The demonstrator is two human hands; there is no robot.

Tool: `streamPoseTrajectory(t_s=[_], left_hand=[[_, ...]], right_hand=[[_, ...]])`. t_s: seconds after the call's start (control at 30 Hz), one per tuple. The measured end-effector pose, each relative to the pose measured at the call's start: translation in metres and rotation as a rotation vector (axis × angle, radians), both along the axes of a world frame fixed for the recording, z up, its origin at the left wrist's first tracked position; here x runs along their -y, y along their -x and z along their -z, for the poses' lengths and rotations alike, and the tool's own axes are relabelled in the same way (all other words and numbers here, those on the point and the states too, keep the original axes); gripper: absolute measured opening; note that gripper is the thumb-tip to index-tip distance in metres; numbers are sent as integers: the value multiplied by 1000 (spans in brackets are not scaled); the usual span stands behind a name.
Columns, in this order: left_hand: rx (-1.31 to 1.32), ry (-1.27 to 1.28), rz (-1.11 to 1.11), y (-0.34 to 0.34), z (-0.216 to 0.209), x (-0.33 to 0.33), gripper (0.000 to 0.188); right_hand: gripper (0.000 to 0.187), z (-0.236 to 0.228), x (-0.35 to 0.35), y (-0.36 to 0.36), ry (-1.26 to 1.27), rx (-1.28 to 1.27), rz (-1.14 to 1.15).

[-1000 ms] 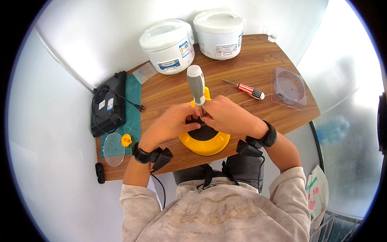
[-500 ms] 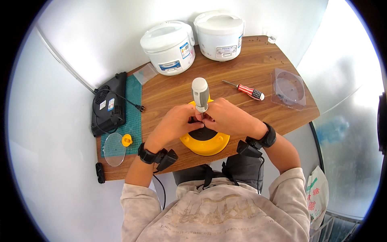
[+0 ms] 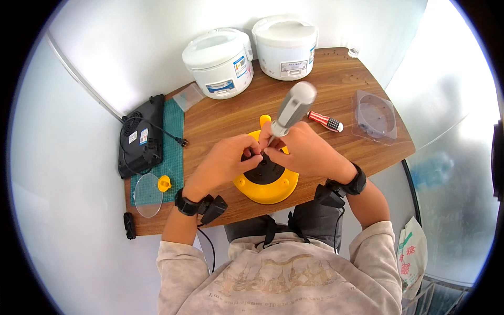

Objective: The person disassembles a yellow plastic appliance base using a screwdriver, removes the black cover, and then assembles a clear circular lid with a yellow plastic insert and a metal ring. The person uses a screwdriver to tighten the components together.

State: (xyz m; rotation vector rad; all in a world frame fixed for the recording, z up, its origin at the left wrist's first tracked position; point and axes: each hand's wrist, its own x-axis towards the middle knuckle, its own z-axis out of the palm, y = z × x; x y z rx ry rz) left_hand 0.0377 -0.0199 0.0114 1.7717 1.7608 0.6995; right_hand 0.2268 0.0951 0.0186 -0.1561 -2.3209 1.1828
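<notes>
- Near the table's (image 3: 336,149) close edge, directly before the person, sits a round yellow part (image 3: 266,194) with a black centre (image 3: 264,175).
- Over that centre, the left hand (image 3: 227,156) draws thumb and fingertips inward; whether they pinch anything cannot be told.
- The right hand (image 3: 306,149) curls its fingers around a grey-handled screwdriver (image 3: 295,107) below the handle, which tilts rightward.
- Beyond: a striped-handled screwdriver (image 3: 325,121), then two white rice cookers (image 3: 218,63) at the back.

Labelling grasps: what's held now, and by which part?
Right grip: grey-and-white screwdriver, by the shaft, just below its handle. Left grip: over the black disc; can't tell whether it holds anything.
</notes>
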Motion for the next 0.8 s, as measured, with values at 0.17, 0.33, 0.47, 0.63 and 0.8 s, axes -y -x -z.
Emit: streamPoseTrajectory(t_s=[0.17, 0.33, 0.47, 0.63, 0.8], left_hand=[[100, -15, -122, 15, -11, 10, 11], [214, -9, -187, 29, -5, 13, 11], [91, -49, -72, 12, -5, 20, 13], [34, -69, -8, 8, 5, 11, 14], [73, -18, -22, 5, 9, 4, 13]], right_hand=[[12, -17, 1, -11, 58, -46, 73], [13, -13, -5, -12, 62, -33, 108], [14, -2, -7, -10, 83, 9, 102], [15, 8, -10, -11, 86, 32, 124], [15, 12, -13, -13, 99, 38, 133]])
